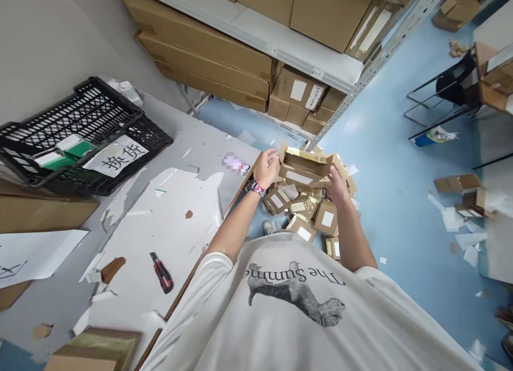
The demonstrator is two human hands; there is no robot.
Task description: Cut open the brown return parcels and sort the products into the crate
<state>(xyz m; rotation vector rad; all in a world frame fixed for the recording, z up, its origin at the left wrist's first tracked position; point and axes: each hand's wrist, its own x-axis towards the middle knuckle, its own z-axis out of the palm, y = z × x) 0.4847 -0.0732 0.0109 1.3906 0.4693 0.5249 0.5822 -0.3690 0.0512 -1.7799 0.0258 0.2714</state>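
An open cardboard box (298,177) hangs in front of the body, above a pile of small boxes (326,219) on the blue floor (380,200). The right hand (339,186) grips its right end; the left hand (267,170), fingers curled, is at the opposite end (whether it actually touches, I cannot tell). Left of them, a red-and-black cutter (161,273) lies on the table (192,232), with a black crate (154,141) farther off.

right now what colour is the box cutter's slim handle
The slim handle is red and black; head view.
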